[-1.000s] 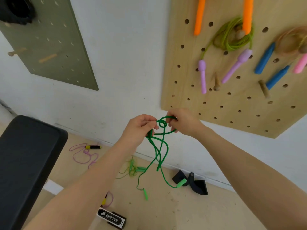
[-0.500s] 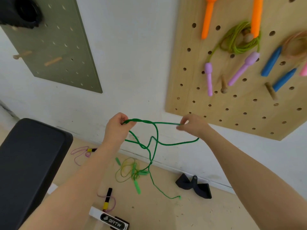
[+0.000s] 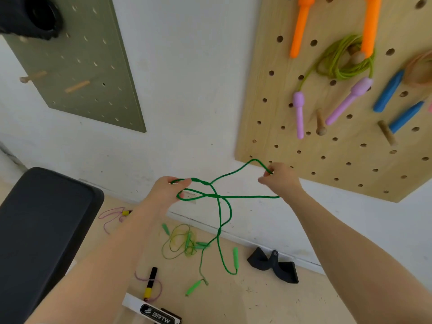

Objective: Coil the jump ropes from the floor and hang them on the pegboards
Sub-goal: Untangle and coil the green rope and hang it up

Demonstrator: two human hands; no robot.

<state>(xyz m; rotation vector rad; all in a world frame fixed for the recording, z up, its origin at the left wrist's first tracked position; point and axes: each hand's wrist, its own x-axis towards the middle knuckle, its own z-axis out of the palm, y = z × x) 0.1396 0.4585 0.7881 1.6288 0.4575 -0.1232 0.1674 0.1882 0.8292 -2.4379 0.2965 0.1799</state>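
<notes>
A dark green jump rope (image 3: 218,216) stretches between my hands in loose crossing loops. My left hand (image 3: 167,191) grips several strands of it; my right hand (image 3: 279,178) pinches one loop near the wooden pegboard's (image 3: 292,141) lower edge. The rope's tail hangs down to two light green handles (image 3: 235,257), (image 3: 193,287) above the floor. Coiled ropes with orange, purple and blue handles hang on the wooden pegboard's pegs. A green pegboard (image 3: 77,61) with two bare wooden pegs is on the wall at left.
On the floor lie a yellow-green rope (image 3: 180,242) in a tangle, a thin purple rope (image 3: 112,216) with black-and-yellow handles (image 3: 149,282), and a black grip strap (image 3: 273,265). A black padded bench (image 3: 39,235) fills the lower left. A free peg (image 3: 320,123) juts from the wooden board.
My hands have pulled apart, from touching to wide, drawing the green rope out into long loops. The handles have lifted and swung. The view has drifted slightly left.
</notes>
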